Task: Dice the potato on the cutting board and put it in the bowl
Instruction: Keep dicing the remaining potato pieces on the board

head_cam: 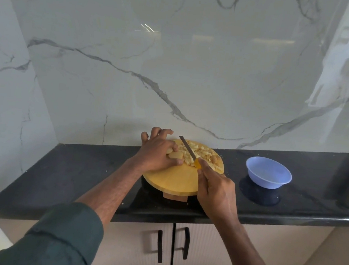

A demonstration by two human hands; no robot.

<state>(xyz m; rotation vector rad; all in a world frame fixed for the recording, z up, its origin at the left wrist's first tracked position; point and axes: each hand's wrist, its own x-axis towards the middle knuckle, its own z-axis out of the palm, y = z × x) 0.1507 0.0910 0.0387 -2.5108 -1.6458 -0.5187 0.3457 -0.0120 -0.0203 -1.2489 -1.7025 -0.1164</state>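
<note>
Head view: the uncut potato piece is pinned by the left hand for steadiness, while the knife is grasped in the right hand.

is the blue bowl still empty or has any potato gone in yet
Empty: the blue bowl shows only its bare inside, and all diced potato lies on the cutting board.

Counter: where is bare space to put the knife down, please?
The black counter is bare left of the cutting board, and also between board and blue bowl, and right of the bowl. The board's far half is crowded: potato pieces, left hand, knife held by right hand.
</note>
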